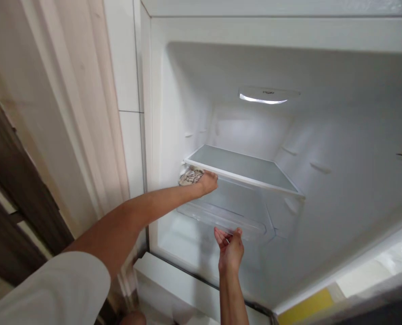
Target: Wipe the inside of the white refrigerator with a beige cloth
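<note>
My left hand [208,181] reaches in under a frosted glass shelf [244,168], its fingers curled. Bunched against that hand is a patterned cloth [190,176], pale with dark lines; the fingers' grip on it is partly hidden. Below the shelf sits a clear plastic drawer [221,220], partly pulled forward. My right hand [230,250] holds the drawer's front edge from below, thumb and fingertips against it.
The refrigerator's white interior wall [343,189] surrounds both arms, with small shelf ledges on its sides. A lit lamp [268,95] is at the top. Left stand a white tiled wall [128,149] and a pale wooden frame [95,90]. The door [366,289] is at lower right.
</note>
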Demonstrator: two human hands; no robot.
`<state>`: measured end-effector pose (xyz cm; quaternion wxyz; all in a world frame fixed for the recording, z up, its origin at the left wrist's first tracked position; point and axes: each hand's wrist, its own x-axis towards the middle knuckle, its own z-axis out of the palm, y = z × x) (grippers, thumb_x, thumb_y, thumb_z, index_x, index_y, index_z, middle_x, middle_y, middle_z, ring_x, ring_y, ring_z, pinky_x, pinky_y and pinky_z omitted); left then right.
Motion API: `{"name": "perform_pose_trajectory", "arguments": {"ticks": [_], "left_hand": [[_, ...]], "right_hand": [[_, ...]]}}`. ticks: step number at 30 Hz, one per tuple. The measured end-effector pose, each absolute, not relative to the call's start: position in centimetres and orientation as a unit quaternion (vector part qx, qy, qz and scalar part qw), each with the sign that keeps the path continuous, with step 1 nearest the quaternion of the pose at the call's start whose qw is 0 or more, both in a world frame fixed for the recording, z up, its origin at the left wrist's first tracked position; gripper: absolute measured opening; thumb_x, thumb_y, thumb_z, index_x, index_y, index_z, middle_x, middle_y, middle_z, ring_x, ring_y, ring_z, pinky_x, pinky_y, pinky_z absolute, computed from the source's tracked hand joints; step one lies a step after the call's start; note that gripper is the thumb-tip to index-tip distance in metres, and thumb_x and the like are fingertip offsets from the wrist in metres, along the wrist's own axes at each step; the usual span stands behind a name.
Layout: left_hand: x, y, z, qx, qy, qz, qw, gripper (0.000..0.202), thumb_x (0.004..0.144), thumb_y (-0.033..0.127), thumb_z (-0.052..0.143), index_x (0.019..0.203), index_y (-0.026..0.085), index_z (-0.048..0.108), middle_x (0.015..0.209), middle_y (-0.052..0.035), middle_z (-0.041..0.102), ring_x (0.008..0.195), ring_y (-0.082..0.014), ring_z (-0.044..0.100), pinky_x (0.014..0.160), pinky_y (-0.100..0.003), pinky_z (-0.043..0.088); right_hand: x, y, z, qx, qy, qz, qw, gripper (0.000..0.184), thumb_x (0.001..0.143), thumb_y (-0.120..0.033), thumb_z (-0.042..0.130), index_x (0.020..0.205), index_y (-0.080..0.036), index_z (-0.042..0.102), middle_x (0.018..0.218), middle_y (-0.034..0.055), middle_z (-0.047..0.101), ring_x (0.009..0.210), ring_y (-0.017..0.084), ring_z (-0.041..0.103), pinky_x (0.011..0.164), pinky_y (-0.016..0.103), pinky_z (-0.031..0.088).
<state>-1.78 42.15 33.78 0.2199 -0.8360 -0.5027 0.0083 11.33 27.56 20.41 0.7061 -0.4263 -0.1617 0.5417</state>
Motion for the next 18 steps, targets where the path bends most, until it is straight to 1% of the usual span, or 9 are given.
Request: {"name": "perform_pose_trajectory", "arguments": {"ticks": [2, 4, 7, 10, 14, 16, 18], "left_hand": [[-2.5, 40.1, 34.3, -0.831, -0.502, 0.015, 0.24, 0.018, 0.093, 0.013, 0.058, 0.102, 0.009, 0.073, 0.12, -0.0194, 0.069, 0.118, -0.0326, 0.059, 0.094, -0.05, 0.047], [-3.2, 38.2, 35.1, -0.831, -0.495, 0.015, 0.254, 0.023, 0.092, 0.009, 0.054, 0.099, 0.01, 0.075, 0.119, -0.0216, 0.069, 0.119, -0.0352, 0.058, 0.091, -0.049, 0.045], [-4.3, 35.7, 36.4, -0.835, -0.481, 0.007, 0.267, 0.028, 0.094, 0.011, 0.05, 0.105, 0.013, 0.075, 0.123, -0.019, 0.069, 0.118, -0.0343, 0.056, 0.089, -0.047, 0.043], [-5.1, 33.7, 37.3, -0.841, -0.468, -0.004, 0.273, 0.033, 0.097, 0.013, 0.044, 0.113, 0.013, 0.073, 0.124, -0.0181, 0.067, 0.118, -0.0332, 0.054, 0.086, -0.045, 0.041], [-5.6, 31.6, 37.8, -0.84, -0.47, -0.022, 0.272, 0.038, 0.099, 0.014, 0.039, 0.123, 0.015, 0.069, 0.128, -0.0185, 0.065, 0.119, -0.0325, 0.053, 0.086, -0.045, 0.04], [-5.8, 30.8, 37.9, -0.834, -0.482, -0.027, 0.267, 0.037, 0.097, 0.018, 0.045, 0.128, 0.016, 0.066, 0.131, -0.0194, 0.063, 0.119, -0.0337, 0.052, 0.087, -0.046, 0.04], [-6.0, 30.2, 38.0, -0.826, -0.498, -0.029, 0.261, 0.04, 0.093, 0.026, 0.056, 0.132, 0.015, 0.063, 0.134, -0.0213, 0.061, 0.12, -0.0365, 0.052, 0.088, -0.047, 0.041]], "right_hand": [[11.3, 27.7, 20.5, -0.429, -0.164, 0.542, 0.704, 0.037, 0.094, -0.054, 0.053, 0.096, -0.018, 0.049, 0.061, -0.0007, 0.068, 0.07, 0.02, 0.077, 0.075, 0.036, 0.067], [11.3, 27.8, 20.4, -0.432, -0.168, 0.538, 0.704, 0.038, 0.094, -0.056, 0.053, 0.096, -0.018, 0.049, 0.061, -0.0002, 0.069, 0.07, 0.02, 0.076, 0.078, 0.038, 0.067], [11.3, 27.9, 20.2, -0.434, -0.175, 0.53, 0.707, 0.047, 0.09, -0.063, 0.056, 0.096, -0.018, 0.049, 0.062, 0.0008, 0.069, 0.071, 0.02, 0.077, 0.083, 0.043, 0.066], [11.3, 28.1, 19.8, -0.429, -0.182, 0.528, 0.71, 0.055, 0.084, -0.07, 0.061, 0.097, -0.018, 0.047, 0.065, 0.0026, 0.071, 0.073, 0.021, 0.077, 0.086, 0.045, 0.066], [11.5, 28.1, 19.4, -0.428, -0.196, 0.532, 0.704, 0.058, 0.081, -0.074, 0.062, 0.094, -0.019, 0.048, 0.068, 0.0039, 0.072, 0.075, 0.022, 0.077, 0.088, 0.046, 0.065], [11.6, 28.1, 19.4, -0.429, -0.199, 0.533, 0.701, 0.058, 0.082, -0.074, 0.062, 0.091, -0.019, 0.048, 0.068, 0.0044, 0.072, 0.075, 0.022, 0.077, 0.088, 0.046, 0.065], [11.8, 28.0, 19.5, -0.43, -0.197, 0.536, 0.699, 0.056, 0.083, -0.072, 0.061, 0.091, -0.018, 0.049, 0.067, 0.0046, 0.072, 0.073, 0.021, 0.077, 0.089, 0.046, 0.065]]}}
